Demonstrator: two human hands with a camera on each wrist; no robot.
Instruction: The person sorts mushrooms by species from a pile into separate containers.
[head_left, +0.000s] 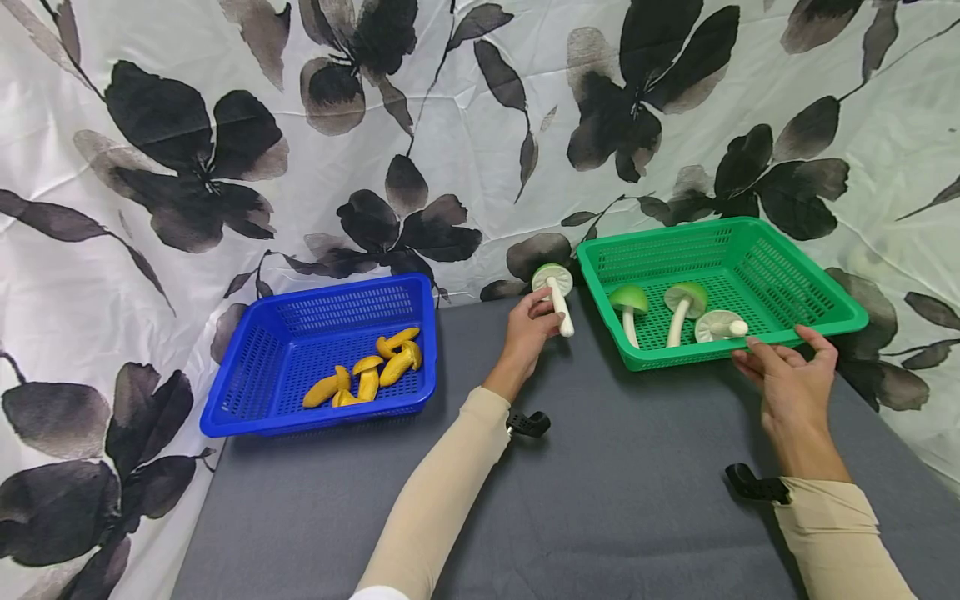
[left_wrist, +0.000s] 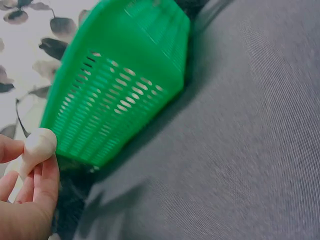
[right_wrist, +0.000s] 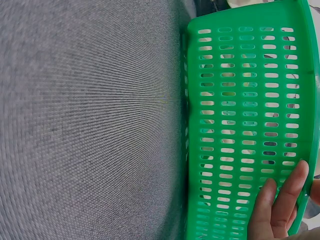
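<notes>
Fingers of the left hand [head_left: 529, 328] pinch a green-capped mushroom [head_left: 556, 292] by its white stem, just left of the green basket [head_left: 765, 228] (three more inside); the right hand [head_left: 787, 375] lies straight-fingered against its near wall, grey table [head_left: 615, 500] beneath

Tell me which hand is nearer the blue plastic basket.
Left. The left hand holds a green-capped toy mushroom just right of the blue plastic basket; the right hand touches the green plastic basket.

A blue basket [head_left: 247, 392] holding yellow toy mushrooms [head_left: 367, 375] sits left of the left hand, on grey cloth [head_left: 615, 508]; a floral backdrop [head_left: 225, 167] hangs beyond.
</notes>
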